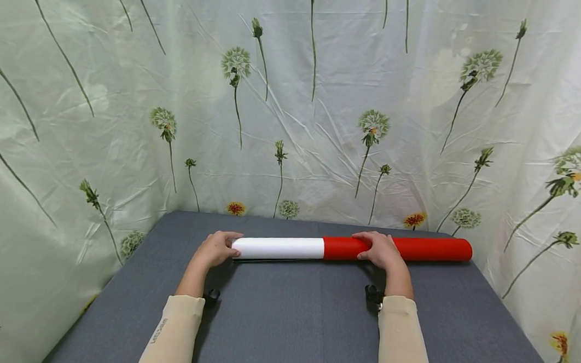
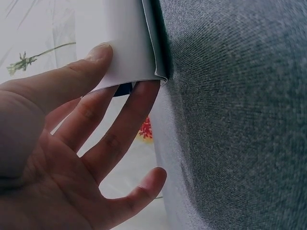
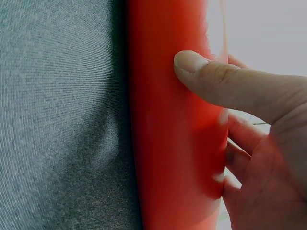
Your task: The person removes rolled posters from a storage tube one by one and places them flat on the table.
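A long roll lies across the far part of the table, its left portion white (image 1: pixel 278 247) and its right portion red (image 1: pixel 432 250). My left hand (image 1: pixel 216 248) holds the white end; in the left wrist view the thumb presses its outer face while fingers reach under its rim. A loose edge of the white sheet (image 2: pixel 129 43) runs along the roll's lower side, and something dark blue shows just inside its opening. Round the red portion, near its middle, my right hand (image 1: pixel 379 250) grips with the thumb in front (image 3: pixel 192 64) and the fingers behind, partly hidden.
The table (image 1: pixel 283 318) has a dark grey cloth surface. A pale curtain (image 1: pixel 293 121) printed with dandelions hangs close behind the table's back edge and along both sides. Small black devices are worn at both wrists.
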Action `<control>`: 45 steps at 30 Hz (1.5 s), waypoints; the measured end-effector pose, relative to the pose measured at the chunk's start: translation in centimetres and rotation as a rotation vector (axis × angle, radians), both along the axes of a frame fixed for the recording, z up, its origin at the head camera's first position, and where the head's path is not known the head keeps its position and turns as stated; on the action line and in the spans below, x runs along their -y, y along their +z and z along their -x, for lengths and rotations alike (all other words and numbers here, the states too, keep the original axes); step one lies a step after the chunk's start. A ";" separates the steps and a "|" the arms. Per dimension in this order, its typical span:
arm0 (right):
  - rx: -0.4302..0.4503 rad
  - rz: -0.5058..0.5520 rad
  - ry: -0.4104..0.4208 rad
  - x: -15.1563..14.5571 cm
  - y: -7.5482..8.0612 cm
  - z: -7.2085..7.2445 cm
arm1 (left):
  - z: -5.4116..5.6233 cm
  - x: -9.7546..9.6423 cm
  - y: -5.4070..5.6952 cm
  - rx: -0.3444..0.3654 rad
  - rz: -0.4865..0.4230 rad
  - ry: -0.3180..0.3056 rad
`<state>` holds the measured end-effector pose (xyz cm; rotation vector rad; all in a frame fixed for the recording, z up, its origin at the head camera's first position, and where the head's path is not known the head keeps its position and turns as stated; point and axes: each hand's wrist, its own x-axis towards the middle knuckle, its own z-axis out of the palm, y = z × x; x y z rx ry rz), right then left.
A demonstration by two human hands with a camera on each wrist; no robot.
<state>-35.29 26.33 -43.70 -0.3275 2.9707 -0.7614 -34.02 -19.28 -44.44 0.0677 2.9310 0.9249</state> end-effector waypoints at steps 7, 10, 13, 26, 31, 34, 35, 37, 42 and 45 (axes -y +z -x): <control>0.001 0.006 -0.001 0.0 0.1 0.0 | 0.0 0.0 0.1 0.002 0.002 0.010; 0.002 0.007 -0.002 0.1 0.1 -0.1 | 0.0 0.0 0.1 0.005 -0.001 0.013; 0.002 0.006 -0.001 0.1 0.1 -0.1 | 0.0 0.1 0.1 0.010 -0.005 0.015; -0.010 0.007 0.006 0.0 0.0 -0.1 | -0.1 0.3 0.1 0.012 -0.013 0.020; -0.007 0.007 0.006 0.0 0.1 -0.1 | 0.0 0.5 0.0 0.012 0.004 0.036; -0.001 0.007 0.003 0.0 0.0 -0.1 | 0.1 0.7 0.0 0.012 0.010 0.038; 0.000 0.005 0.001 -0.1 0.0 -0.1 | 0.1 0.7 -0.1 0.011 0.010 0.035; 0.001 0.005 -0.003 -0.1 0.0 -0.1 | 0.1 0.7 -0.1 0.009 0.008 0.034; 0.004 0.002 -0.005 -0.1 0.0 0.0 | 0.2 0.9 -0.1 0.000 0.019 0.026; 0.006 0.001 -0.007 -0.1 0.0 0.0 | 0.2 1.0 -0.1 0.005 0.023 0.033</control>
